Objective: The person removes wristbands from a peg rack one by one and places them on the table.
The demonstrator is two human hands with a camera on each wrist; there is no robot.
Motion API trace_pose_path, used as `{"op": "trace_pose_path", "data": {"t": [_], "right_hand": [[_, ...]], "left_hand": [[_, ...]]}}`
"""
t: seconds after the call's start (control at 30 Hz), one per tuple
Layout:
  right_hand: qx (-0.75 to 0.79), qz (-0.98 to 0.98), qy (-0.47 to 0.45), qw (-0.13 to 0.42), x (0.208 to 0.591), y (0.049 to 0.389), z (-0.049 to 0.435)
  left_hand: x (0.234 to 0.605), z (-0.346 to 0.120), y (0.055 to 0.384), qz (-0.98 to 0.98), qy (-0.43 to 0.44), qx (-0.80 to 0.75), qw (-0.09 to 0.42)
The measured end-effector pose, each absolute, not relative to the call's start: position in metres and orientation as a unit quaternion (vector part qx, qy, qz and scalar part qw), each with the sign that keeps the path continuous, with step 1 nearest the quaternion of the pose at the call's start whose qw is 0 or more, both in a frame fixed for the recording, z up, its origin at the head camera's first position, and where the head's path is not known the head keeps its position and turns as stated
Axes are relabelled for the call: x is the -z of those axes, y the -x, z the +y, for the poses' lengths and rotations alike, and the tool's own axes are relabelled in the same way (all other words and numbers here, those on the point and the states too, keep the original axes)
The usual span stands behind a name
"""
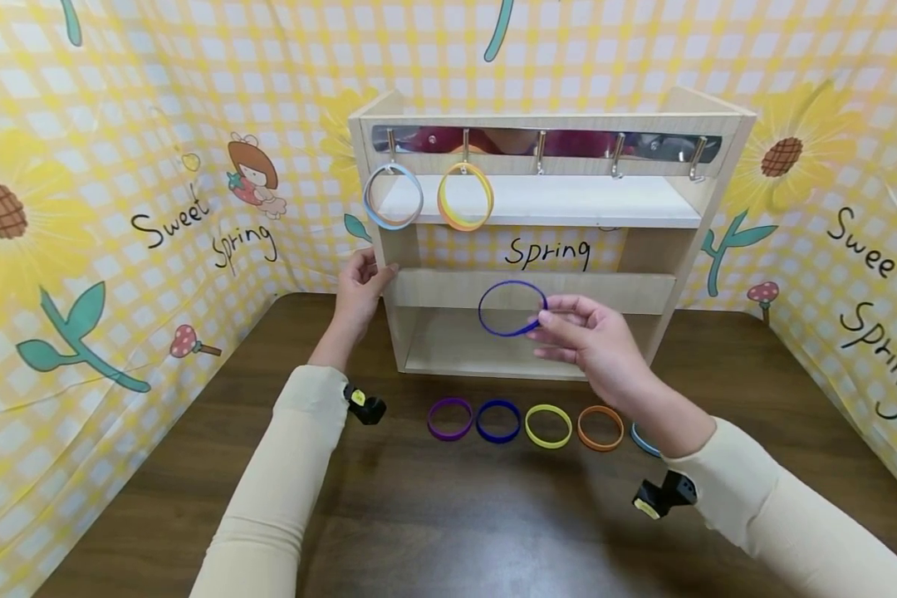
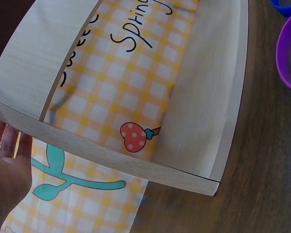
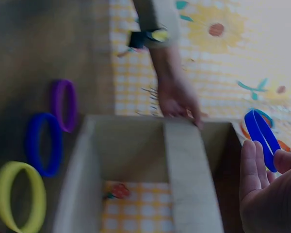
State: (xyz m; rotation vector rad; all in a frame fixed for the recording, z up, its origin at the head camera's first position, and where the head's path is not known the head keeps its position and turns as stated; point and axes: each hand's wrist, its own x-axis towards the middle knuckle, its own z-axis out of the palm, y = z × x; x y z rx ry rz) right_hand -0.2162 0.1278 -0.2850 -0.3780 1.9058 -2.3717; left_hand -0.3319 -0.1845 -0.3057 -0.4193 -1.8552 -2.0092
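My right hand [image 1: 598, 345] pinches a blue wristband [image 1: 481, 311] between thumb and fingers, holding it up before the rack's lower front board. In the right wrist view the wristband [image 3: 254, 131] stands out from the fingertips. My left hand [image 1: 359, 286] grips the left side panel of the wooden rack [image 1: 531, 291], thumb at the front edge. A metal strip along the rack's top bears several hooks. From the leftmost hook hangs a light blue band [image 1: 369, 212] with an orange-brown one; yellow and orange bands [image 1: 489, 195] hang together from the second.
Before the rack, a row of wristbands lies on the dark wooden table [image 1: 448, 523]: purple [image 1: 450, 438], blue [image 1: 498, 440], yellow [image 1: 548, 445], orange [image 1: 600, 448] and light blue [image 1: 643, 444], the last partly hidden by my right wrist. A yellow checked cloth [image 1: 306, 100] surrounds the table.
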Motion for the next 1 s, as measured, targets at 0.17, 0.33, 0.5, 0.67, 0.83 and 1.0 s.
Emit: {"op": "trace_pose_path", "data": {"t": [0.17,0.33,0.5,0.67,0.83,1.0], "right_hand": [[0.757,0.638,0.12,0.073,0.31,0.209,0.119],[0.75,0.639,0.121,0.118,0.331,0.202,0.111],[0.735,0.65,0.114,0.156,0.352,0.199,0.106],[0.726,0.653,0.11,0.187,0.372,0.196,0.102],[0.726,0.649,0.097,0.207,0.385,0.192,0.097],[0.72,0.652,0.101,0.218,0.397,0.192,0.093]], "left_hand": [[0.306,-0.185,0.332,-0.658,0.15,0.714,0.188],[0.306,-0.185,0.332,-0.656,0.152,0.714,0.191],[0.306,-0.185,0.333,-0.659,0.152,0.711,0.194],[0.306,-0.184,0.332,-0.663,0.147,0.709,0.189],[0.305,-0.183,0.331,-0.663,0.143,0.711,0.185],[0.305,-0.183,0.331,-0.665,0.139,0.709,0.188]]}}
